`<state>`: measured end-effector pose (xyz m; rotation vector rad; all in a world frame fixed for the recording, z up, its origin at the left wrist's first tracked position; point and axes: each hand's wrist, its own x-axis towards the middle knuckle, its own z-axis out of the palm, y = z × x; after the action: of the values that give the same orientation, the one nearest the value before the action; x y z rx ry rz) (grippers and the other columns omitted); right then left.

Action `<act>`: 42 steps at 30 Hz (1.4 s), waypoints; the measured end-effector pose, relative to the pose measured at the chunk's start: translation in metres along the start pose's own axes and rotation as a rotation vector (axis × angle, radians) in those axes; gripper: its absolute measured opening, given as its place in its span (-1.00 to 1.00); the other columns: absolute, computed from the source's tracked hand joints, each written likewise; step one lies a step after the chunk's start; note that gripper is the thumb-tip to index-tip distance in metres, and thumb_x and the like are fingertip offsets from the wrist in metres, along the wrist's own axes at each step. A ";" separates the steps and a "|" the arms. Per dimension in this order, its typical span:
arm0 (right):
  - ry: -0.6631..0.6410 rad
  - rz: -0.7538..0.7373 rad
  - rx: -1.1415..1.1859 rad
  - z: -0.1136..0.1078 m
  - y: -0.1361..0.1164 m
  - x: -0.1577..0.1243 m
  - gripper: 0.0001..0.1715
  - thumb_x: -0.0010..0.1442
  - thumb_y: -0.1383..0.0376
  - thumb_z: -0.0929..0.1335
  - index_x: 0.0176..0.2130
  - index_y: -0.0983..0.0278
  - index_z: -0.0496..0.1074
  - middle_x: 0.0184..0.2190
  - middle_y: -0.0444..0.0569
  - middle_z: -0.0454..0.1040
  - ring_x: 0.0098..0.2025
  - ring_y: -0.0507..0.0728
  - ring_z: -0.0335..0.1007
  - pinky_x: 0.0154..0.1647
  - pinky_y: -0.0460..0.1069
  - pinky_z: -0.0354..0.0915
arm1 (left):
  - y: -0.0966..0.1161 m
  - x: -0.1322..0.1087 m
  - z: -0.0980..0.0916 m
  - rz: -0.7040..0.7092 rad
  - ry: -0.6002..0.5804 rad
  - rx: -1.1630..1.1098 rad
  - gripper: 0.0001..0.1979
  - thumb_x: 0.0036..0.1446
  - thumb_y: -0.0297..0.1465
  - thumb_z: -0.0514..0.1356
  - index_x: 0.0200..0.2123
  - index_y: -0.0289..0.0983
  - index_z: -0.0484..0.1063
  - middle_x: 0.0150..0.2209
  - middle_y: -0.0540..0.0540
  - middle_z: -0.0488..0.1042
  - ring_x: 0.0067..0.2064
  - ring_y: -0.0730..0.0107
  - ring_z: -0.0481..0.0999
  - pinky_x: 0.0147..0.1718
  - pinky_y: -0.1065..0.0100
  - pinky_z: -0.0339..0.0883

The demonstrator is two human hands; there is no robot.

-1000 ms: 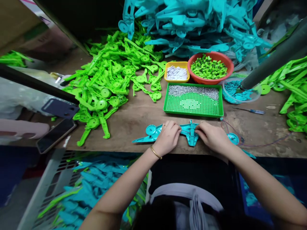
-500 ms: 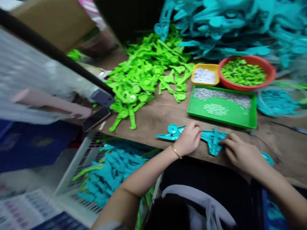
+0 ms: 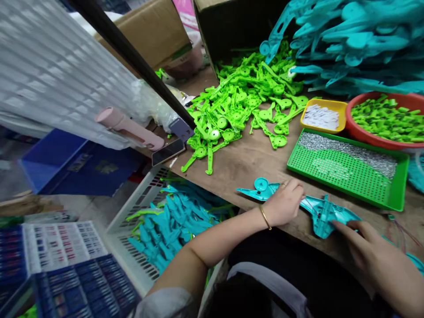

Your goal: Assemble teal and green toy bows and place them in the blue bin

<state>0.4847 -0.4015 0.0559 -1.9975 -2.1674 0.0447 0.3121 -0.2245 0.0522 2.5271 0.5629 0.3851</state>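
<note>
Worktop (image 3: 228,179) has slid right in view, but the teal part (image 3: 323,214) stays on the near side of the green tray (image 3: 361,187), left hand (image 3: 285,204) fingers clenched on it, right hand (image 3: 374,251) fingers straighter at its end, grip unclear: work looks mid-step.

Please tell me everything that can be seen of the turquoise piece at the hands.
The turquoise piece looks like shiny moulded plastic: long, with a pointed end, a round part near it, and a wider, ribbed section. It lies near the front edge of the wooden table. The left hand covers its middle; the right hand touches the ribbed side.
</note>
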 end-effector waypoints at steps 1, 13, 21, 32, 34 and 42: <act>0.003 -0.016 -0.016 0.000 -0.001 0.002 -0.58 0.16 0.39 0.17 -0.03 0.23 0.39 -0.28 0.07 0.40 -0.49 0.10 0.41 -0.61 -0.04 0.28 | 0.000 0.001 -0.001 0.001 -0.010 0.006 -0.83 0.25 -0.47 -0.05 -0.31 -0.32 0.31 -0.19 -0.20 0.35 -0.12 0.25 0.33 -0.05 0.26 0.29; -0.096 -0.038 0.022 -0.010 -0.002 0.018 -0.58 0.17 0.50 0.16 -0.05 0.29 0.42 -0.30 0.03 0.37 -0.33 0.08 0.31 -0.34 -0.04 0.24 | -0.006 0.004 -0.006 -0.013 0.006 -0.119 -0.85 0.24 -0.49 -0.01 -0.33 -0.29 0.33 -0.20 -0.13 0.36 -0.16 0.32 0.37 -0.10 0.27 0.30; -0.188 -0.066 -0.011 -0.015 -0.006 0.025 -0.68 0.20 0.47 0.18 -0.16 0.31 0.44 -0.37 -0.01 0.31 -0.36 0.10 0.22 -0.34 0.00 0.16 | -0.002 0.005 -0.007 -0.019 0.011 -0.128 -0.85 0.24 -0.49 -0.02 -0.33 -0.27 0.32 -0.22 -0.13 0.37 -0.15 0.33 0.38 -0.11 0.27 0.32; -0.113 0.204 -0.168 -0.043 0.011 0.025 -0.64 0.22 0.44 0.17 -0.06 0.30 0.41 -0.30 0.04 0.40 -0.32 0.11 0.28 -0.33 0.01 0.12 | -0.002 0.007 -0.006 -0.083 0.092 -0.137 -0.86 0.27 -0.47 -0.06 -0.33 -0.23 0.24 -0.29 -0.11 0.37 -0.20 0.33 0.39 -0.17 0.28 0.32; 0.005 0.267 -0.241 -0.045 0.014 0.026 -0.67 0.25 0.39 0.17 -0.13 0.25 0.46 -0.23 0.06 0.42 -0.20 0.17 0.27 -0.19 0.07 0.13 | -0.002 0.006 -0.005 -0.112 0.129 -0.126 -0.86 0.27 -0.45 -0.05 -0.33 -0.23 0.24 -0.30 -0.10 0.38 -0.21 0.33 0.41 -0.19 0.29 0.32; 0.287 0.671 -0.075 -0.030 -0.006 -0.023 -0.56 0.26 0.25 0.24 0.12 0.23 0.21 -0.20 0.07 0.43 -0.13 0.19 0.34 -0.07 0.09 0.17 | -0.001 0.004 -0.002 -0.307 0.292 -0.334 -0.85 0.29 -0.34 -0.03 -0.24 -0.25 0.29 -0.33 -0.05 0.48 -0.26 0.39 0.54 -0.22 0.32 0.40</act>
<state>0.4853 -0.4285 0.0832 -2.4965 -1.2796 -0.2151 0.3145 -0.2213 0.0538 2.0385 0.9009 0.6755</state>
